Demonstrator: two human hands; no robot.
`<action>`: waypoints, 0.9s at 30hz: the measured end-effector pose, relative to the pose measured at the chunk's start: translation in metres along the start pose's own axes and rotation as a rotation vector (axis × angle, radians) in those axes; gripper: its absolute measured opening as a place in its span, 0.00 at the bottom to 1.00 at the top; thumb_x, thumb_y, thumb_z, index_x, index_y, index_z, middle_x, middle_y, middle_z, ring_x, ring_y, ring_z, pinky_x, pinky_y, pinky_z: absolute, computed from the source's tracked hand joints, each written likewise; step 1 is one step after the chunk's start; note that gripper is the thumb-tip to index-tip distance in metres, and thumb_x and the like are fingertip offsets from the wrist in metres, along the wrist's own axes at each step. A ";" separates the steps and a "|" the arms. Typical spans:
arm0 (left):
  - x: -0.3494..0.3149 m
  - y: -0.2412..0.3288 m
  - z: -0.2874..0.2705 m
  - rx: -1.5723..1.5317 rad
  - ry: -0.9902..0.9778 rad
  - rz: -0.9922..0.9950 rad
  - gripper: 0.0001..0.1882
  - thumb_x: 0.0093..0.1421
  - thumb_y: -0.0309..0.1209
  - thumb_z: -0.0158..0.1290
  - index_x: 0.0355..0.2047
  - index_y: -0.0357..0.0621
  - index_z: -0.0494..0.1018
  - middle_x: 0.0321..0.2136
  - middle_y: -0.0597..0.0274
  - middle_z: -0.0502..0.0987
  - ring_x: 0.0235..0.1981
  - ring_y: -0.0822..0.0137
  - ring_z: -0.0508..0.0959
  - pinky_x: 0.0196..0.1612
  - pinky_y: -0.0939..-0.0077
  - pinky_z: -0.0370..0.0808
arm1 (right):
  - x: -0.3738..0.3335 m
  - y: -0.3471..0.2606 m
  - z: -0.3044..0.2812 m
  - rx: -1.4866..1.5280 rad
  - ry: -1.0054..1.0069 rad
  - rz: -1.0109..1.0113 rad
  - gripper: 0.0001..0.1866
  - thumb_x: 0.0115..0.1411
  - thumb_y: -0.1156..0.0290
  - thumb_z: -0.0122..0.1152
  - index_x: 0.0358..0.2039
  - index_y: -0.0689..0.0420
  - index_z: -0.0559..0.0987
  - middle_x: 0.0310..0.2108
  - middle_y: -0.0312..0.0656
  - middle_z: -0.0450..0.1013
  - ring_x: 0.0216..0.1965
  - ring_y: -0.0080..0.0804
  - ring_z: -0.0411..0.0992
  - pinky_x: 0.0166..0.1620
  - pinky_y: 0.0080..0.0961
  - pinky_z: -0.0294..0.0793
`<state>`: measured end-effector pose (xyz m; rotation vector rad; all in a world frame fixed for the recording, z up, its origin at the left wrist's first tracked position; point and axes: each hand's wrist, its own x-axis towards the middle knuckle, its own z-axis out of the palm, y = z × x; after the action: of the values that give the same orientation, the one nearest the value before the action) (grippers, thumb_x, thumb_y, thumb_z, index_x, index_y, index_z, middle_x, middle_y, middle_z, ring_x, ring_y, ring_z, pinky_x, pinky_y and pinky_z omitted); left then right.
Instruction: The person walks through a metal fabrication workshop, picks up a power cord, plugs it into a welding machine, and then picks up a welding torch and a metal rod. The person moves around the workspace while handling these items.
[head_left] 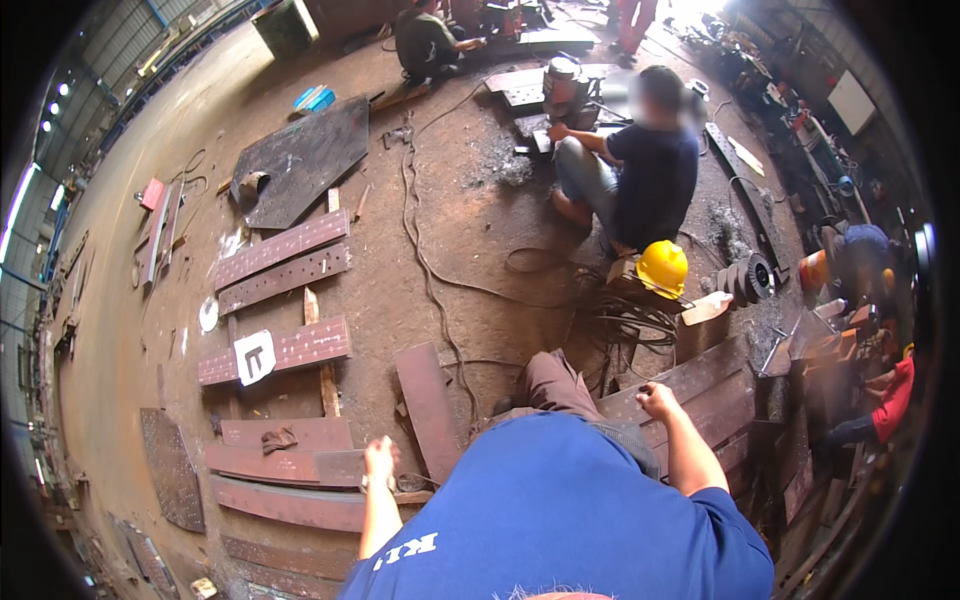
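Note:
My left hand [380,461] is raised beside the ends of reddish-brown steel plates on the left, with its fingers curled in. What it holds, if anything, is too small to make out. A separate reddish plate [428,410] lies just right of it. On the other side, my right hand [657,402] is closed above the edge of several long stacked steel plates [712,408]. Anything between its fingers is hidden. My bent knee [556,378] shows between the arms.
Ahead, a co-worker [655,165] sits on the floor at a drilling machine [565,85]. A yellow hard hat [662,268] rests near coiled cable [640,325]. A long cable [425,250] crosses the floor. Drilled plates [282,250] and a dark sheet [305,160] lie left.

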<state>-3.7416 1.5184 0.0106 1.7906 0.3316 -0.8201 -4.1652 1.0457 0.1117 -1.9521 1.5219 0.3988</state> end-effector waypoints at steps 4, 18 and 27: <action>0.001 -0.167 -0.049 0.524 -0.073 -0.016 0.19 0.59 0.37 0.49 0.14 0.40 0.70 0.17 0.59 0.75 0.16 0.72 0.70 0.19 0.75 0.68 | 0.059 -0.024 0.006 -0.031 -0.117 -0.043 0.17 0.56 0.66 0.62 0.44 0.60 0.77 0.31 0.48 0.78 0.30 0.32 0.77 0.37 0.28 0.75; 0.112 0.215 0.143 0.229 -0.015 -0.021 0.06 0.61 0.30 0.51 0.28 0.41 0.69 0.21 0.64 0.75 0.22 0.73 0.73 0.25 0.78 0.70 | 0.317 -0.233 -0.127 -0.249 -0.148 -0.295 0.20 0.53 0.61 0.60 0.41 0.60 0.76 0.39 0.55 0.74 0.44 0.52 0.72 0.47 0.40 0.72; 0.227 0.249 0.136 0.341 -0.056 -0.087 0.11 0.62 0.35 0.51 0.38 0.39 0.69 0.25 0.59 0.76 0.25 0.69 0.75 0.27 0.75 0.73 | 0.436 -0.427 -0.202 0.033 -0.109 -0.435 0.20 0.56 0.63 0.58 0.46 0.60 0.74 0.41 0.54 0.74 0.45 0.47 0.73 0.48 0.35 0.72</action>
<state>-3.4823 1.2642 0.0137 2.0749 0.2445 -1.0344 -3.6616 0.6457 0.1337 -2.1249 0.9912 0.2822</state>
